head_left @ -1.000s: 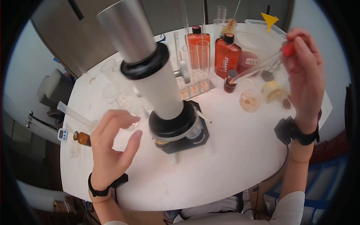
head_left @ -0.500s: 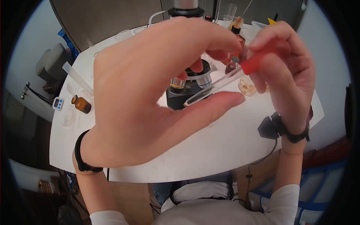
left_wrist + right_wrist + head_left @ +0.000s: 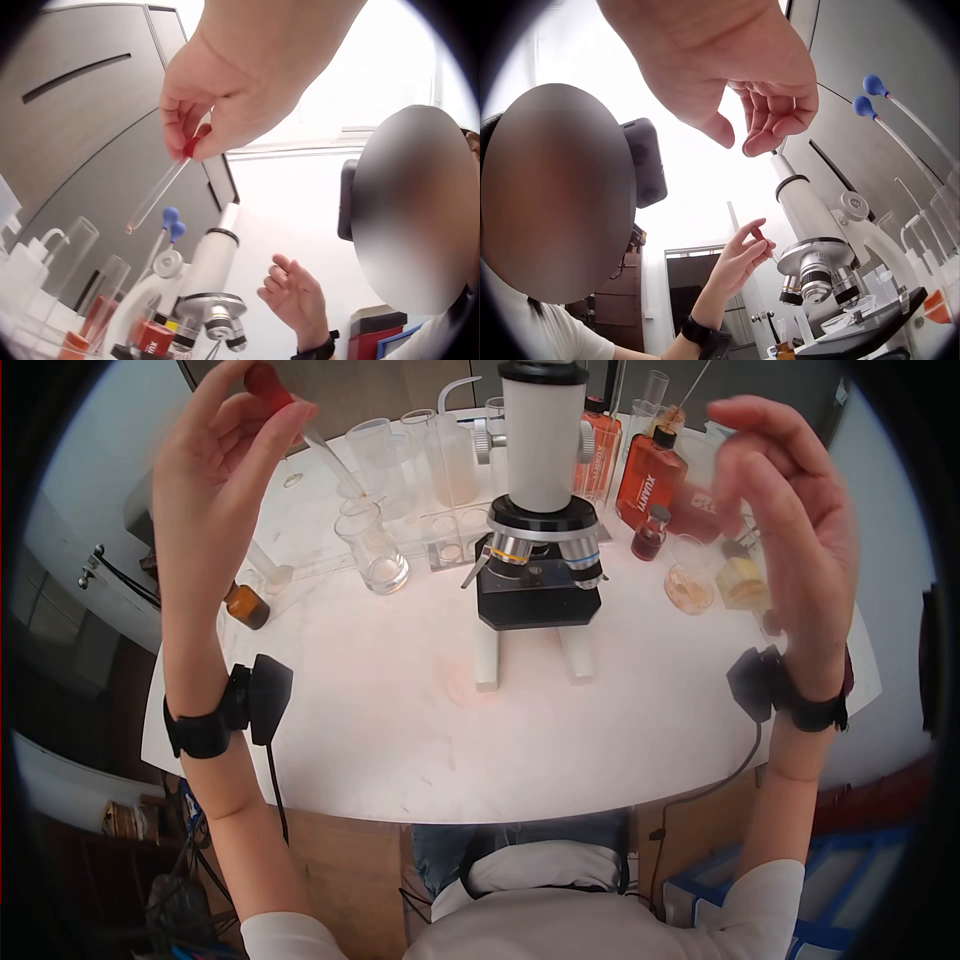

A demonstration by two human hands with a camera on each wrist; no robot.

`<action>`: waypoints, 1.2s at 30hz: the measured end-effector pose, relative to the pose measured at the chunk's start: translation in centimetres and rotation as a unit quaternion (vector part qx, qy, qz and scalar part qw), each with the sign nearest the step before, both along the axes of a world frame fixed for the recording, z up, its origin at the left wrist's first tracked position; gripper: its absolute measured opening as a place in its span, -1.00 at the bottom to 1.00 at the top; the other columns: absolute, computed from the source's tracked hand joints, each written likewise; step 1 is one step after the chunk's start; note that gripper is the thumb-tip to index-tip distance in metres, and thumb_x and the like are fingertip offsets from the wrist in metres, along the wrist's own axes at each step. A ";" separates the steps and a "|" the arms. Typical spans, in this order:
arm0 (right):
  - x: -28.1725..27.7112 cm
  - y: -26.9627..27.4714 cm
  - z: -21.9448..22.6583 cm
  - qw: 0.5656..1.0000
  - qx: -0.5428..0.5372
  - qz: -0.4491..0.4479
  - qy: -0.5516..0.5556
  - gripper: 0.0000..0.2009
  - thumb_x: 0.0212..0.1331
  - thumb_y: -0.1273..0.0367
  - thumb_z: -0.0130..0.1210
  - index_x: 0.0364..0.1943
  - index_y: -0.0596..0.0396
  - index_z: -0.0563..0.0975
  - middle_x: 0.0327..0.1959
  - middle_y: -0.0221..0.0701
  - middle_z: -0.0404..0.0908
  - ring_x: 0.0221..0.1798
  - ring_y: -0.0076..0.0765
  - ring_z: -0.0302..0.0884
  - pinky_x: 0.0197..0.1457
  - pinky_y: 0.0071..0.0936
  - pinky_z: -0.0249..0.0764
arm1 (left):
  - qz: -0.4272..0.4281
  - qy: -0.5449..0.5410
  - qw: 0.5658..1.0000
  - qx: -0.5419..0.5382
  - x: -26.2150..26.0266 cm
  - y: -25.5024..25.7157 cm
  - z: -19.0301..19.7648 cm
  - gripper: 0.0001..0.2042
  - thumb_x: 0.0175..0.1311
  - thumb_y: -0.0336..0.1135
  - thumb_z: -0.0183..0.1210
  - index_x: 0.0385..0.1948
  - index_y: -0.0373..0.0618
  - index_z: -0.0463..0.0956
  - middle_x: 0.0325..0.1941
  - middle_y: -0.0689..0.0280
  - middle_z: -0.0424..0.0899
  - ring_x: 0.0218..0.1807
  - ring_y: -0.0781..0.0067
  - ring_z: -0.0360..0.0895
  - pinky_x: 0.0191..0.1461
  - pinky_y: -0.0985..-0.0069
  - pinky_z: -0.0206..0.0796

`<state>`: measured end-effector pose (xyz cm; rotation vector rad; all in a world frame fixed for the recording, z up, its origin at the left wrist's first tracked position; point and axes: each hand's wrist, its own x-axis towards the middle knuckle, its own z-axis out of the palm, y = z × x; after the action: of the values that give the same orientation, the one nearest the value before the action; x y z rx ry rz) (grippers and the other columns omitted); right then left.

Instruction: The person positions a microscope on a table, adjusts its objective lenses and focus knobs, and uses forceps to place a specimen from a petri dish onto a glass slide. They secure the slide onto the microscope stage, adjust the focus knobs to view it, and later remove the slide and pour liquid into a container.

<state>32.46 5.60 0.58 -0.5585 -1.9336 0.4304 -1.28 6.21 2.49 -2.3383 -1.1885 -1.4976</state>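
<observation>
My left hand (image 3: 220, 460) is raised at the far left and pinches the red rubber bulb of a glass dropper (image 3: 337, 463). The dropper slants down to the right, and its tip overlaps the mouth of a clear glass beaker (image 3: 374, 550) in the head view. In the left wrist view, the dropper's glass tube (image 3: 156, 196) points downward from the fingers. My right hand (image 3: 800, 510) hangs raised at the right, holding nothing, its fingers loosely bent. Below it are a petri dish (image 3: 690, 592) with orange-brown pieces and a small dark red bottle (image 3: 649, 542).
A white microscope (image 3: 545, 450) stands mid-table between the hands. An amber bottle (image 3: 247, 607) is beneath the left forearm. Clear plastic beakers and a wash bottle (image 3: 452, 465) stand at the back left, red bottles (image 3: 650, 478) at the back right.
The dropper has passed from my right hand to my left. My left hand has swung from the middle to the far left with it, while the right has drawn slightly rightward.
</observation>
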 end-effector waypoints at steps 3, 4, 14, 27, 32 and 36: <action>0.2 -0.4 0.5 0.999 -0.033 -0.028 0.012 -0.72 0.22 0.38 -0.15 -0.05 0.24 0.36 -0.54 -0.56 0.33 -0.48 -0.73 0.23 -0.31 -0.75 0.16 | 0.084 -0.008 0.994 0.067 -2.3 2.4 -1.6 -0.68 0.18 -0.39 0.11 -0.01 -0.14 0.39 -0.33 0.26 0.61 -0.19 0.54 0.55 -0.03 0.63 0.36; 0.7 -0.2 0.3 0.998 -0.033 -0.043 0.025 -0.75 0.19 0.39 -0.11 -0.10 0.22 0.40 -0.54 -0.55 0.37 -0.50 -0.73 0.25 -0.35 -0.75 0.19 | 0.104 -0.020 0.992 0.069 -2.9 3.0 -2.1 -0.69 0.18 -0.40 0.11 -0.02 -0.16 0.40 -0.35 0.27 0.61 -0.20 0.58 0.55 -0.05 0.65 0.36; 3.2 2.1 -0.2 0.988 -0.035 -0.147 0.023 -0.79 0.17 0.37 -0.05 -0.19 0.19 0.45 -0.56 -0.54 0.38 -0.50 -0.70 0.29 -0.40 -0.73 0.22 | 0.171 -0.097 0.979 0.046 -5.9 7.3 -8.2 -0.76 0.12 -0.51 0.09 -0.14 -0.24 0.42 -0.41 0.29 0.55 -0.32 0.55 0.54 -0.16 0.62 0.40; 0.3 10.8 6.7 0.955 -0.004 -0.274 -0.116 -0.66 0.07 0.34 0.05 -0.11 0.31 0.42 -0.24 -0.22 0.52 -0.16 -0.37 0.45 -0.09 -0.50 0.39 | 0.147 -0.068 0.984 -0.069 -6.5 10.2 -12.0 -0.78 0.15 -0.52 0.06 -0.14 -0.20 0.42 -0.43 0.28 0.53 -0.31 0.49 0.56 -0.18 0.60 0.41; -2.1 14.3 6.1 0.939 -0.009 -0.326 -0.109 -0.61 0.02 0.27 0.09 -0.14 0.31 0.44 -0.25 -0.12 0.54 -0.18 -0.22 0.50 -0.08 -0.40 0.41 | 0.139 -0.065 0.984 -0.089 -7.2 10.4 -12.5 -0.76 0.16 -0.50 0.06 -0.12 -0.20 0.41 -0.42 0.29 0.56 -0.30 0.51 0.56 -0.16 0.60 0.39; -1.9 16.8 4.9 0.910 0.013 -0.389 -0.144 -0.51 0.08 0.18 0.04 0.02 0.25 0.32 -0.24 -0.20 0.50 -0.22 -0.36 0.49 -0.12 -0.48 0.39 | 0.121 -0.073 0.976 -0.163 -7.4 10.0 -12.3 -0.79 0.17 -0.48 0.04 -0.16 -0.23 0.44 -0.39 0.26 0.56 -0.28 0.49 0.56 -0.19 0.60 0.39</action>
<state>30.59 22.44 5.50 -1.3591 -1.7956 -0.2025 -8.66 16.19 -9.83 -2.1872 -1.8072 -1.5054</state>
